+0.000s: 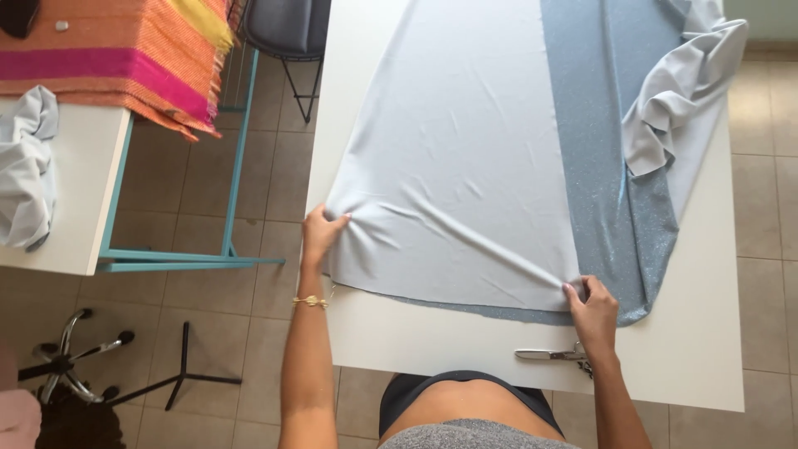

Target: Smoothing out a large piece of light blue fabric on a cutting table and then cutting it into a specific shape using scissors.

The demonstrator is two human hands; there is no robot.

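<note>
A pale grey-white fabric (453, 158) lies spread over a glittery blue fabric (594, 158) on a white table (690, 349). My left hand (321, 235) pinches the pale fabric's near left corner at the table's left edge. My right hand (593, 304) grips the pale fabric's near right corner, close to the blue fabric's curved hem. The cloth between my hands is pulled taut with creases running between them. Metal scissors (550, 355) lie on the table just beside my right wrist.
A bunched heap of pale fabric (677, 100) sits at the table's far right. To the left stands another white table (71, 208) with an orange and pink striped cloth (125, 50). A dark chair (287, 29) and a chair base (71, 362) stand on the tiled floor.
</note>
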